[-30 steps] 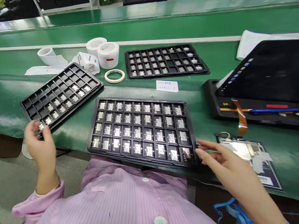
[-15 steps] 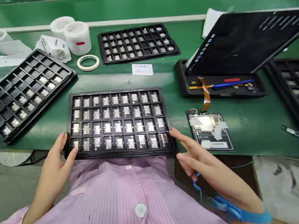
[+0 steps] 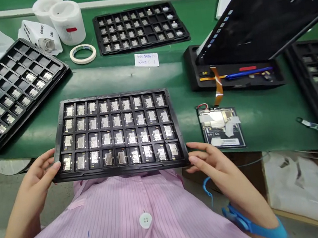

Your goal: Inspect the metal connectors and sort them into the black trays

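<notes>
A black compartment tray [image 3: 122, 170] filled with small silvery parts lies near the table's front edge, close to my body. My left hand [image 3: 41, 173] grips its lower left corner, thumb on the rim and fingers partly under it. At the lower right corner, my right hand [image 3: 208, 159] holds the tray between thumb and fingers. Just right of the tray is a circuit board assembly [image 3: 221, 128] with an orange ribbon cable [image 3: 217, 86].
Other part trays sit at the left [image 3: 32, 100], back [image 3: 147, 29] and right [image 3: 310, 95]. A tape ring [image 3: 83, 54], white rolls [image 3: 68, 23] and a paper label [image 3: 146, 59] lie behind. A dark screen [image 3: 257, 20] leans over a black foam holder [image 3: 237, 81].
Both hands have closed on the tray's lower corners. The tray has shifted toward my body and appears slightly raised at the front. The view has moved a little.
</notes>
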`<state>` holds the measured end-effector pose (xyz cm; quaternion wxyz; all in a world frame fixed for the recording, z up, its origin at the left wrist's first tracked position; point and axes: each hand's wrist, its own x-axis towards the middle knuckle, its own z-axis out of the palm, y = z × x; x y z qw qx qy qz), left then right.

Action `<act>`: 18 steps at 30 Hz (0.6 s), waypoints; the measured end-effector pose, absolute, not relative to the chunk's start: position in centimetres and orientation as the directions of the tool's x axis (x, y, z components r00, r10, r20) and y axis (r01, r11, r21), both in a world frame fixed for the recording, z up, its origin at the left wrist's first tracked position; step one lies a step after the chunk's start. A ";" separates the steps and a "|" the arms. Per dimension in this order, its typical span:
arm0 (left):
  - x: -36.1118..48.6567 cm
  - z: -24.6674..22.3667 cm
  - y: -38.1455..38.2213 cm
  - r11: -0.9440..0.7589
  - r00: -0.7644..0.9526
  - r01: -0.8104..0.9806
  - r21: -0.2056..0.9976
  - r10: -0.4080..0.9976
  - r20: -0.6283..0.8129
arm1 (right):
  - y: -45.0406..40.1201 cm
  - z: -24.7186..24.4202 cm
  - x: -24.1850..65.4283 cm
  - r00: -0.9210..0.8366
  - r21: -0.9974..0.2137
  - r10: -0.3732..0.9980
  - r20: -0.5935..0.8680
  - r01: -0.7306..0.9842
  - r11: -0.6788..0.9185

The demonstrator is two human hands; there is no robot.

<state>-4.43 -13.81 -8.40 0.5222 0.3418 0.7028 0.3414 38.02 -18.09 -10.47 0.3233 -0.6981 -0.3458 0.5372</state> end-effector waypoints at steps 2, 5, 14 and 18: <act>-4.3 -8.3 -13.2 0.570 -0.167 0.018 0.822 0.812 -0.559 | -17.7 -10.6 37.7 0.161 -0.826 0.821 -0.548 0.050 -0.561; -3.9 -8.4 -12.3 0.551 -0.109 -0.041 0.833 0.827 -0.552 | -16.8 -10.8 37.3 0.180 -0.846 0.829 -0.530 -0.054 -0.530; 0.9 -7.2 -11.4 0.273 -0.014 -0.228 0.935 0.959 -0.283 | -13.0 -10.9 38.1 0.482 -0.920 0.786 -0.387 -0.264 -0.291; 2.0 -6.1 -11.5 0.215 0.115 -0.291 0.932 0.975 -0.189 | -12.1 -11.4 39.2 0.549 -0.978 0.812 -0.201 -0.069 -0.195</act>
